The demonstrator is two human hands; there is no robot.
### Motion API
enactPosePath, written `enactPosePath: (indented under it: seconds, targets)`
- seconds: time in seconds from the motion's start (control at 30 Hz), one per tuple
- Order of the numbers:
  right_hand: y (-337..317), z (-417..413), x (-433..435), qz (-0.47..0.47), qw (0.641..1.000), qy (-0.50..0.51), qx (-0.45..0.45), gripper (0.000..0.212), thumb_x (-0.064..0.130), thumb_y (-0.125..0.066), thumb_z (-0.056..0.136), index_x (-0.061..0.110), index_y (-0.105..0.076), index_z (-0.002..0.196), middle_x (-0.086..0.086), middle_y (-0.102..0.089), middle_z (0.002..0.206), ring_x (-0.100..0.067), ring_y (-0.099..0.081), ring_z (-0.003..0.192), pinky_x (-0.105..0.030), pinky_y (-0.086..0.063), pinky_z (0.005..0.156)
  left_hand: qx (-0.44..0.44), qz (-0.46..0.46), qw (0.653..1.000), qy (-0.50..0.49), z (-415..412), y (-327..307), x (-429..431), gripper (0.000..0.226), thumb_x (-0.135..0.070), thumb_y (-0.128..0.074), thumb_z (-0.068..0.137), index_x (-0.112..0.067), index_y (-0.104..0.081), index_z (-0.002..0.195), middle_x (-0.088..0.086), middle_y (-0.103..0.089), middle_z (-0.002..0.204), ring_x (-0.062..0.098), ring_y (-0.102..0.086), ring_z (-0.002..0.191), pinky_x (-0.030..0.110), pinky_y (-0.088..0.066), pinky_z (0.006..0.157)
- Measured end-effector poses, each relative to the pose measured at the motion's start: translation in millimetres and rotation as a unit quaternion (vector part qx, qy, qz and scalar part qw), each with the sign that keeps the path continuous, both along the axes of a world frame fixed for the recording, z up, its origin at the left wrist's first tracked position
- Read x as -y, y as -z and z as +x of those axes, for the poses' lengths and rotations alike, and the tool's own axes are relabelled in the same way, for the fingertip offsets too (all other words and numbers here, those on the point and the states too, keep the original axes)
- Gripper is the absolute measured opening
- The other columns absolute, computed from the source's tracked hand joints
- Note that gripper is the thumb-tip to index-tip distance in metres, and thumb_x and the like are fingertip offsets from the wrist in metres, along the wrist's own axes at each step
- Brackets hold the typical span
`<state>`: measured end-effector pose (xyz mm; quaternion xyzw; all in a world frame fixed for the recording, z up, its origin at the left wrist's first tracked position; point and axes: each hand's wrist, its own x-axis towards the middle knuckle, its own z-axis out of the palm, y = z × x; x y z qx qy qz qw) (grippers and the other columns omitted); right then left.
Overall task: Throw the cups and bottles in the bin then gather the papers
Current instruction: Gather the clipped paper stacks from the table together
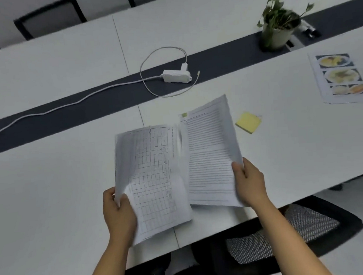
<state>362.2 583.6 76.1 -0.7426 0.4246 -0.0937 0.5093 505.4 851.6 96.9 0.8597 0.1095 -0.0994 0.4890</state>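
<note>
Left hand [119, 209] gripped the clipped white grid-printed paper sheets [153, 180]; right hand [250, 180] gripped the clipped white text-printed paper sheets [210, 152], both held above the white table [49, 180], edges overlapping.

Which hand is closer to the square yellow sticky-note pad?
Right. The right hand grips the text page just below the square yellow sticky-note pad; the left hand, holding the grid sheet, is farther off on the opposite side.

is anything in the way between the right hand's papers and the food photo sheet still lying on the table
Only the yellow sticky pad lies roughly between the text papers in the right hand and the food photo sheet; otherwise bare table.
</note>
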Motion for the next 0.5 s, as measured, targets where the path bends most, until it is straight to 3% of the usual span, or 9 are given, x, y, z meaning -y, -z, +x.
enactPosePath:
  seconds: [0.13, 0.27, 0.4, 0.5]
  targets:
    - [-44, -60, -23, -0.014, 0.995, 0.07, 0.063, 0.015, 0.031, -0.047, 0.103, 0.028, -0.06, 0.11, 0.021, -0.063, 0.096, 0.008, -0.058, 0.091, -0.012, -0.043, 0.069, 0.027, -0.081, 0.996, 0.004, -38, -36, -13, 0.016, -0.008, -0.048, 0.096, -0.011, -0.054, 0.111, 0.001, -0.061, 0.098, 0.018, -0.058, 0.085, 0.027, -0.045, 0.066]
    - [-68, -129, -47, -0.012, 0.984, 0.138, 0.11, 0.016, 0.028, -0.05, 0.102, 0.031, -0.056, 0.117, 0.022, -0.062, 0.103, 0.021, -0.057, 0.088, 0.0, -0.044, 0.071, 0.007, -0.159, 0.987, 0.008, -83, -41, -18, 0.017, -0.013, -0.054, 0.097, -0.011, -0.063, 0.112, -0.002, -0.068, 0.101, 0.012, -0.063, 0.087, 0.027, -0.051, 0.076]
    - [-82, -206, -63, -0.03, 0.972, 0.207, 0.111, 0.02, 0.031, -0.051, 0.101, 0.035, -0.054, 0.12, 0.024, -0.062, 0.106, 0.008, -0.059, 0.097, -0.012, -0.042, 0.075, -0.019, -0.185, 0.982, 0.033, -130, -38, -7, 0.01, -0.018, -0.058, 0.097, -0.023, -0.065, 0.101, -0.005, -0.07, 0.099, 0.013, -0.066, 0.09, 0.026, -0.049, 0.071]
    - [-93, -261, -60, -0.033, 0.957, 0.267, 0.112, 0.015, 0.031, -0.051, 0.101, 0.038, -0.055, 0.114, 0.024, -0.062, 0.104, 0.006, -0.059, 0.095, -0.015, -0.043, 0.074, -0.022, -0.188, 0.98, 0.062, -161, -46, 16, 0.01, -0.02, -0.058, 0.097, -0.022, -0.065, 0.104, -0.004, -0.069, 0.101, 0.015, -0.066, 0.092, 0.026, -0.049, 0.072]
